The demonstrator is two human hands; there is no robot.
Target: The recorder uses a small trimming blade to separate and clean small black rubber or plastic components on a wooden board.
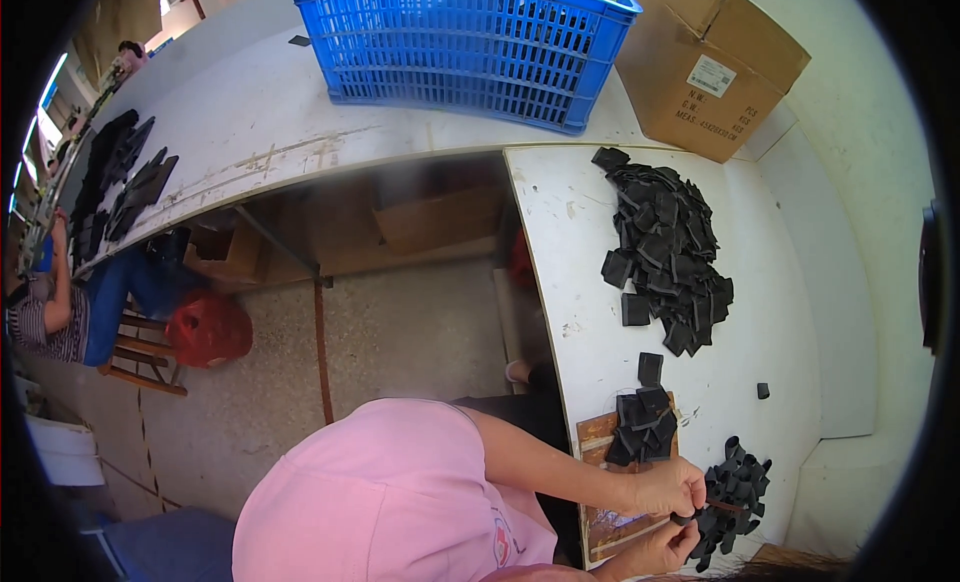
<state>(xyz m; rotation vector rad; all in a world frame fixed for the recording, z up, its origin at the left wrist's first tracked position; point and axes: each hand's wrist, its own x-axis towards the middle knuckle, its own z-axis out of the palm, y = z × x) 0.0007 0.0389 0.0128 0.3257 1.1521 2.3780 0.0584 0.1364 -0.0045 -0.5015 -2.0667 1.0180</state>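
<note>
My left hand [672, 487] reaches over the edge of a worn brown board [600, 532], its thumb and fingers pinched together. Just below it, my right hand [655, 550] is closed too, with its fingertips close to the left ones. Between the fingertips is a small black piece [683, 519], which both hands appear to grip. Right beside the hands lies a heap of small curled black pieces [733, 492], with a thin reddish-brown strip [722, 506] across it. Several flat black pieces [643, 427] are stacked loosely on the board's upper part.
A large pile of flat black pieces [668, 242] covers the white table [570, 282] farther up. One small black piece [763, 391] lies apart. Beyond stand a blue crate [460, 52] and a cardboard box [700, 72]. A person [60, 317] sits at far left near a red bag [210, 329].
</note>
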